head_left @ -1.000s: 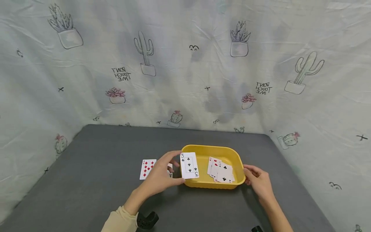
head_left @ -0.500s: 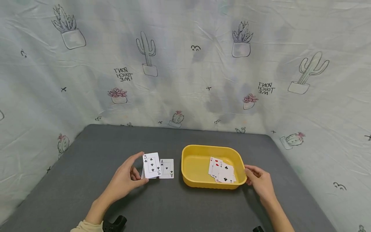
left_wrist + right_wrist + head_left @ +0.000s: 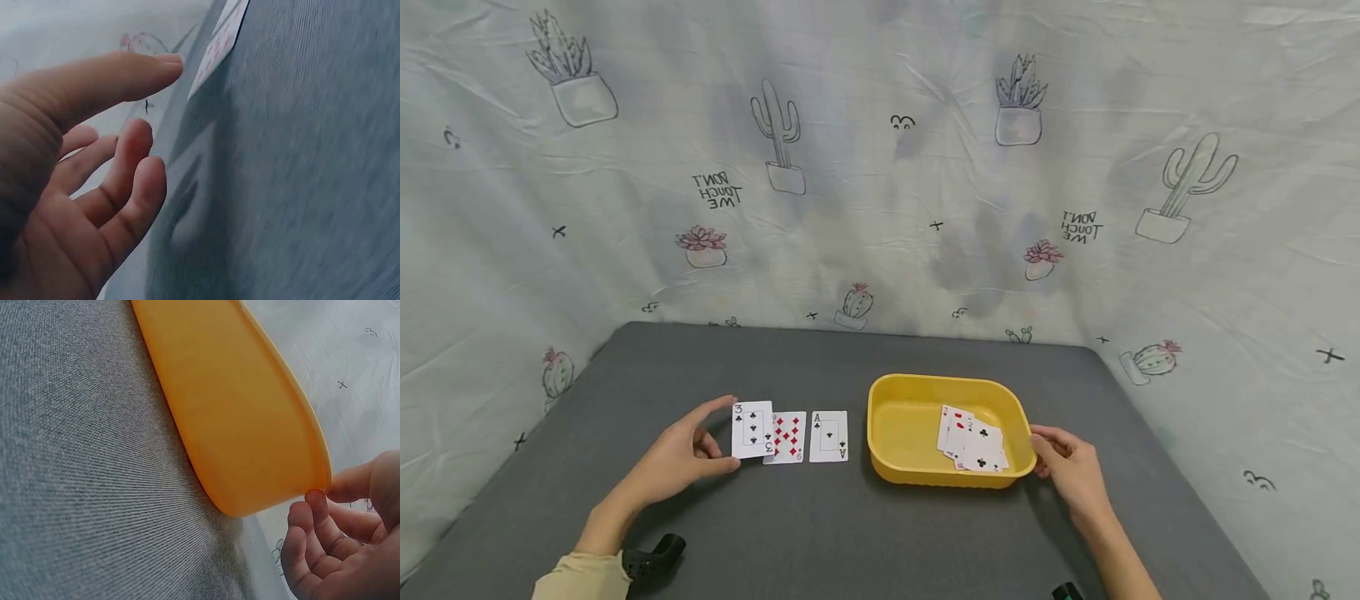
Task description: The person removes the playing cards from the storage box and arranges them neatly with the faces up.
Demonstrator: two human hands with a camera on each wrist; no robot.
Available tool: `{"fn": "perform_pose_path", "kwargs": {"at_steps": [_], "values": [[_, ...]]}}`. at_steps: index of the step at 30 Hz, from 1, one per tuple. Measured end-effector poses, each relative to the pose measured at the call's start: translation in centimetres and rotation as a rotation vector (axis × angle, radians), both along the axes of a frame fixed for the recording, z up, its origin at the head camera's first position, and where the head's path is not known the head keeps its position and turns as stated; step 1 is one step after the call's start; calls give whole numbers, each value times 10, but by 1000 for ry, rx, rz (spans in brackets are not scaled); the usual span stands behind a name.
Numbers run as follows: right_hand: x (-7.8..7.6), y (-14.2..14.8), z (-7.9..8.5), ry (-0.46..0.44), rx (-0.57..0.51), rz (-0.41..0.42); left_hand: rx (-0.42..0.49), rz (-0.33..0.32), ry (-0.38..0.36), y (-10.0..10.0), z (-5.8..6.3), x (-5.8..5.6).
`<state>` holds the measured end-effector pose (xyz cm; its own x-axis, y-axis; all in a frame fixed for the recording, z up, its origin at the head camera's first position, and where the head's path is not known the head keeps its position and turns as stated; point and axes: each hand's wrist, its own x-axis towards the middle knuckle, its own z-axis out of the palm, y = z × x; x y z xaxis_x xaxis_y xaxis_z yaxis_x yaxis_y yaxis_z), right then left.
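Observation:
My left hand holds a three of clubs by its top and bottom edges, between index finger and thumb. This card is raised a little over the table and overlaps the left side of the nine of diamonds in the head view. To the right of the nine lies an ace of clubs, face up. My right hand pinches the right end of a yellow tray; the right wrist view shows thumb and fingers at its rim. In the left wrist view, the held card cannot be made out.
Several face-up playing cards lie in a loose overlapping pile in the tray's right half. Grey cloth covers the table. A pale curtain with cactus drawings stands behind and at both sides.
My left hand has carried the three of clubs leftward from the tray's left edge, past the ace and the nine, uncovering most of the nine. My right hand has stayed at the tray.

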<state>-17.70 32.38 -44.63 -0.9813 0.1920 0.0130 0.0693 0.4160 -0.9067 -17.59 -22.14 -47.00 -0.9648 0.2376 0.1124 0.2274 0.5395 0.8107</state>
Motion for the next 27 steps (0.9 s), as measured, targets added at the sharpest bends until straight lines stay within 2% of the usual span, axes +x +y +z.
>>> {"fn": "perform_pose_path", "kwargs": {"at_steps": [7, 12, 19, 27], "values": [[0, 1, 1, 5, -6, 3, -11, -61, -39, -19, -1, -10], [0, 0, 3, 1, -1, 6, -11, -87, -69, -28, -4, -13], [0, 0, 5, -5, 8, 7, -2, -144, -91, -30, -2, -15], [1, -1, 7, -7, 5, 12, -27, -144, -123, -29, -2, -19]]}}
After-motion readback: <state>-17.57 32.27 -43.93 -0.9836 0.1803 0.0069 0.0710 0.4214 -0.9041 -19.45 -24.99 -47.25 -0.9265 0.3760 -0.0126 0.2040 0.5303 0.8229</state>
